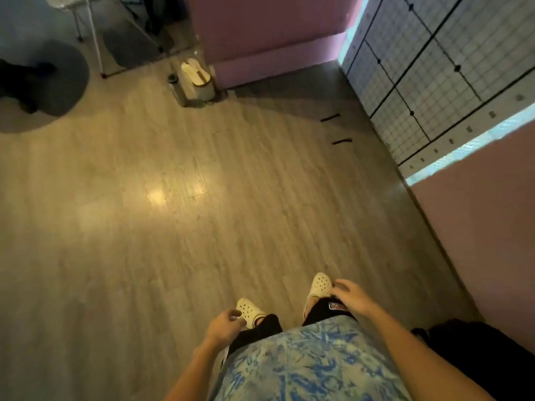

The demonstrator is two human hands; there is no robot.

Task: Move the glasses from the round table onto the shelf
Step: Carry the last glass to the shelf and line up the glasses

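No glasses and no shelf show in the head view. A dark round surface [58, 82], perhaps the round table, lies at the far left with a dark shape on it. My left hand [224, 325] hangs low beside my left leg, its fingers loosely curled and holding nothing. My right hand [351, 296] hovers over my right thigh, fingers apart and empty. Below them are my white clogs on the wooden floor [173, 227].
A small white pedal bin [197, 81] stands against a pink wall [269, 33] ahead. White tiled panels with black lines [428, 82] run along the right, then a second pink wall [486, 227]. White chair legs [95, 44] stand at the back left. A dark bag [477, 351] sits lower right.
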